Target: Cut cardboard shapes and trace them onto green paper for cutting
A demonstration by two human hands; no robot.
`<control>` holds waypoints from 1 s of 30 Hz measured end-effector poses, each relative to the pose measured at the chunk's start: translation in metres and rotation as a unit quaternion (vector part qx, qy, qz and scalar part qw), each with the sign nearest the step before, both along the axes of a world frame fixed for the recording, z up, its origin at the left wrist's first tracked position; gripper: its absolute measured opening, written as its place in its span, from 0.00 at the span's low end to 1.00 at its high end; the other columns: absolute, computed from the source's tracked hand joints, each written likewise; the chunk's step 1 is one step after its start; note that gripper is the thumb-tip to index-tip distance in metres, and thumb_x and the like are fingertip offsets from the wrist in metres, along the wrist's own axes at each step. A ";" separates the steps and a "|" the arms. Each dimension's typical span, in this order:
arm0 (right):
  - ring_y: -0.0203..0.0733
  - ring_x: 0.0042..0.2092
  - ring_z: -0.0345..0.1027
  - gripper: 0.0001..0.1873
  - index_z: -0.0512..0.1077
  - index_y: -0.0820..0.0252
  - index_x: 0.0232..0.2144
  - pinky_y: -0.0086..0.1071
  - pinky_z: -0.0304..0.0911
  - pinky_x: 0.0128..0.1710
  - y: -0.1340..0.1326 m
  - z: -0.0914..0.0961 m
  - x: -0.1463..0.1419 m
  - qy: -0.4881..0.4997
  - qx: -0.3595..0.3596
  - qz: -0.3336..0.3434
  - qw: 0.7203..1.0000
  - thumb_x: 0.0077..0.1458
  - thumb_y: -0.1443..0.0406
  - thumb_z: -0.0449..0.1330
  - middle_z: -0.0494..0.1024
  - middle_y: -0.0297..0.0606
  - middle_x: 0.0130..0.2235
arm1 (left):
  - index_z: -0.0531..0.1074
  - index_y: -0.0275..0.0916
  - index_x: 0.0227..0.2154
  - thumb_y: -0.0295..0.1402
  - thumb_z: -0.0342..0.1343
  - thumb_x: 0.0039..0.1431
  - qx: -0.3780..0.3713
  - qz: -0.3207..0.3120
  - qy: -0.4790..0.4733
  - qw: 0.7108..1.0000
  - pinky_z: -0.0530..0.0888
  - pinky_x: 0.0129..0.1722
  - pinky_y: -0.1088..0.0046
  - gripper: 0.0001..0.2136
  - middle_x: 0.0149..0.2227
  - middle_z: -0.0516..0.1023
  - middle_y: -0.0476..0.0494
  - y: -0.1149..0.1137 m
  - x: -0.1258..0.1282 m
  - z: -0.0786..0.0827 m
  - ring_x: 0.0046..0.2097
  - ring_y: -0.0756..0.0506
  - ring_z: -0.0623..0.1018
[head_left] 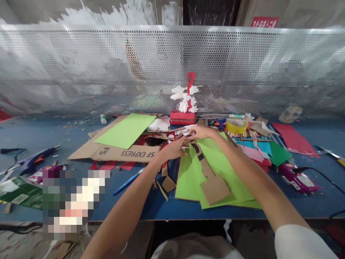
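Observation:
A brown cardboard cutout (215, 187), with a square base, a narrow stem and black print near its top, lies on bright green paper (188, 180). My left hand (174, 147) has its fingers curled at the left of the cutout's far tip, beside the lifted edge of the green paper. From the right, my right hand (201, 132) pinches that same tip. Fingertips partly hide what each hand grips. Behind them stands a red box (182, 117) bearing a red curved strip with white flower-like pieces (185, 100).
Green paper (126, 130) lies over flat cardboard (115, 153) at left. Yellow tape (236, 126) sits among scraps at right. A blue glue gun (37, 160), a blue pen (128, 182) and a purple device (299, 180) with a cord lie around. Perforated metal panel (81, 72) spans the back.

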State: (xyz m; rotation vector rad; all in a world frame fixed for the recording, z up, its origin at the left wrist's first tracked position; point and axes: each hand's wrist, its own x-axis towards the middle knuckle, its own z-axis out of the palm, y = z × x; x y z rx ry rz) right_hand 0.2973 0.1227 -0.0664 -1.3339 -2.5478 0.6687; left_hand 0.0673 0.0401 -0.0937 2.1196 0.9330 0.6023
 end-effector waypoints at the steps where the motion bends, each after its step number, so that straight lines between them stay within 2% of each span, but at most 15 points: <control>1: 0.38 0.34 0.64 0.19 0.75 0.63 0.38 0.29 0.55 0.33 0.000 -0.001 0.003 0.025 -0.015 0.002 1.000 0.54 0.53 0.70 0.75 0.36 0.33 | 0.72 0.40 0.55 0.29 0.69 0.46 0.004 -0.004 0.012 1.000 0.78 0.43 0.62 0.30 0.48 0.82 0.36 -0.001 -0.002 0.004 0.47 0.37 0.82; 4: 0.37 0.33 0.61 0.23 0.75 0.63 0.38 0.30 0.55 0.33 -0.001 -0.002 0.014 0.119 -0.071 0.022 0.990 0.48 0.51 0.72 0.71 0.32 0.32 | 0.77 0.40 0.51 0.29 0.71 0.41 0.019 -0.032 0.025 0.999 0.77 0.47 0.61 0.29 0.44 0.83 0.39 -0.003 -0.005 0.016 0.45 0.36 0.82; 7: 0.36 0.33 0.61 0.29 0.76 0.64 0.43 0.30 0.55 0.35 -0.005 0.000 0.022 0.160 -0.103 0.048 0.981 0.46 0.50 0.73 0.71 0.31 0.32 | 0.81 0.41 0.47 0.29 0.71 0.39 0.036 -0.036 0.026 0.998 0.76 0.52 0.58 0.26 0.42 0.83 0.39 -0.003 -0.004 0.019 0.49 0.32 0.81; 10: 0.37 0.34 0.63 0.30 0.78 0.63 0.46 0.31 0.57 0.35 -0.009 0.002 0.025 0.175 -0.118 0.061 0.976 0.45 0.51 0.74 0.73 0.32 0.33 | 0.81 0.43 0.46 0.29 0.72 0.38 0.048 0.003 0.040 0.998 0.75 0.51 0.57 0.26 0.43 0.84 0.38 -0.002 -0.002 0.013 0.50 0.30 0.80; 13: 0.39 0.38 0.68 0.29 0.78 0.63 0.44 0.32 0.60 0.38 -0.011 0.002 0.025 0.196 -0.141 0.065 0.968 0.44 0.53 0.75 0.77 0.36 0.37 | 0.80 0.43 0.47 0.32 0.72 0.40 0.051 0.059 0.106 0.991 0.76 0.47 0.59 0.26 0.41 0.84 0.38 -0.003 0.000 0.005 0.46 0.30 0.82; 16: 0.41 0.41 0.71 0.25 0.78 0.63 0.42 0.34 0.64 0.43 -0.010 0.003 0.026 0.220 -0.165 0.067 0.959 0.45 0.54 0.75 0.80 0.38 0.39 | 0.78 0.42 0.51 0.32 0.70 0.44 0.041 0.072 0.134 0.988 0.75 0.45 0.59 0.27 0.41 0.84 0.36 -0.003 0.003 0.005 0.46 0.30 0.82; 18: 0.40 0.41 0.72 0.24 0.78 0.63 0.41 0.35 0.65 0.45 -0.009 0.004 0.028 0.230 -0.172 0.071 0.955 0.46 0.54 0.75 0.80 0.38 0.39 | 0.78 0.43 0.50 0.31 0.69 0.44 0.014 0.049 0.090 0.995 0.76 0.45 0.61 0.26 0.42 0.84 0.38 -0.002 0.004 0.008 0.46 0.31 0.82; 21: 0.40 0.40 0.73 0.23 0.79 0.62 0.41 0.35 0.66 0.45 -0.010 0.007 0.031 0.225 -0.170 0.075 0.956 0.46 0.56 0.75 0.81 0.38 0.39 | 0.76 0.42 0.48 0.32 0.71 0.43 -0.065 0.012 0.002 0.998 0.77 0.41 0.65 0.25 0.39 0.83 0.41 -0.001 0.004 0.016 0.43 0.37 0.82; 24: 0.42 0.41 0.73 0.23 0.79 0.62 0.41 0.35 0.67 0.45 -0.012 0.010 0.032 0.230 -0.156 0.081 0.957 0.45 0.56 0.76 0.81 0.39 0.39 | 0.72 0.40 0.48 0.34 0.71 0.45 -0.162 0.061 -0.028 0.985 0.76 0.34 0.70 0.26 0.34 0.80 0.46 -0.007 0.003 0.020 0.36 0.43 0.80; 27: 0.43 0.44 0.73 0.24 0.78 0.62 0.41 0.36 0.67 0.46 -0.015 0.013 0.032 0.226 -0.148 0.096 0.958 0.45 0.56 0.76 0.80 0.40 0.41 | 0.67 0.41 0.52 0.36 0.70 0.48 -0.222 0.123 -0.037 0.967 0.76 0.32 0.73 0.29 0.32 0.75 0.51 -0.020 0.000 0.020 0.33 0.47 0.78; 30: 0.44 0.46 0.72 0.23 0.78 0.62 0.43 0.36 0.66 0.47 -0.018 0.018 0.032 0.209 -0.143 0.120 0.960 0.48 0.56 0.74 0.79 0.40 0.44 | 0.60 0.43 0.62 0.33 0.71 0.48 -0.246 0.103 -0.057 0.962 0.76 0.30 0.74 0.39 0.30 0.72 0.56 -0.033 -0.004 0.018 0.29 0.49 0.76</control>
